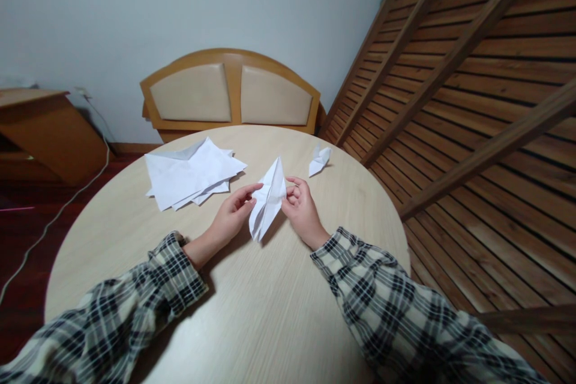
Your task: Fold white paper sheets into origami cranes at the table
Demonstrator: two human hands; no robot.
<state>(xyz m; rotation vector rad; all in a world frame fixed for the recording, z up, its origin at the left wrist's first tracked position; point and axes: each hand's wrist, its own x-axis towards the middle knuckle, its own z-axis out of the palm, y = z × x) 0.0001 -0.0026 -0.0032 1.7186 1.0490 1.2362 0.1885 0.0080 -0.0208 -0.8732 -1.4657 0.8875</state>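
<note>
Between my two hands is a folded sheet of white paper point(269, 199), a long diamond shape with layered flaps and a pointed top. Its lower end splits into narrow points. My left hand point(234, 210) pinches its left edge between thumb and fingers. On the opposite side, my right hand point(302, 209) grips the right edge, with the fingers curled in. The paper is held just over the round table, tilted slightly. Further back on the right lies a small finished-looking folded paper figure point(320, 160), apart from both hands.
A loose stack of white paper sheets point(189, 174) lies at the back left of the round pale wooden table point(252, 318). Behind it stands a padded headboard point(236, 60). Wooden slats point(486, 132) lean on the right. A white cable point(67, 207) runs along the floor at left.
</note>
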